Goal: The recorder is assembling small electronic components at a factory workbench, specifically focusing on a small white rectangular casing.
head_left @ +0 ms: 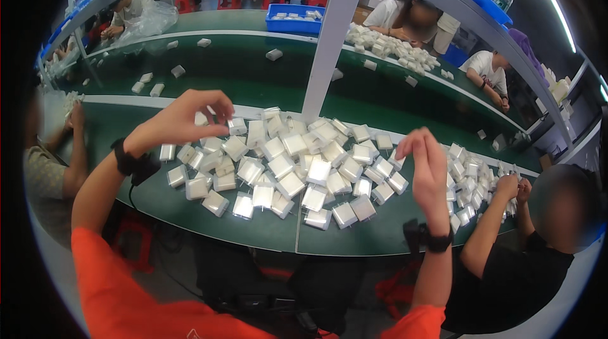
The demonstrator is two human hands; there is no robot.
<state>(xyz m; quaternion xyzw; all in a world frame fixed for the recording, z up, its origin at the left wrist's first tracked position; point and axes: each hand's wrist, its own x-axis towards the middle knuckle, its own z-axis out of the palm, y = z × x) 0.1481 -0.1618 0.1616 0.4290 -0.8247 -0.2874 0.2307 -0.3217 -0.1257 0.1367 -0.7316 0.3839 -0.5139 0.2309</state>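
A broad pile of white, block-shaped power adapters (294,146), several with thin metal prongs and clear film around them, is spread over the green worktable (209,228) in front of me. Above the pile's left part, my left hand (187,116) is open, its fingers curved and thumb apart. One adapter (237,126) lies right by the thumb tip; whether they touch is unclear. At the pile's right edge, my right hand (425,161) has its fingers bent together, with the tips closed on a white adapter (396,160). Dark bands circle both wrists.
A metal post (332,35) rises behind the pile. Beyond it runs a green conveyor belt (234,73) with scattered adapters. A blue bin (293,19) stands past the belt. At right, a person in black (519,263) handles another heap of adapters (472,180); another person (50,174) sits left.
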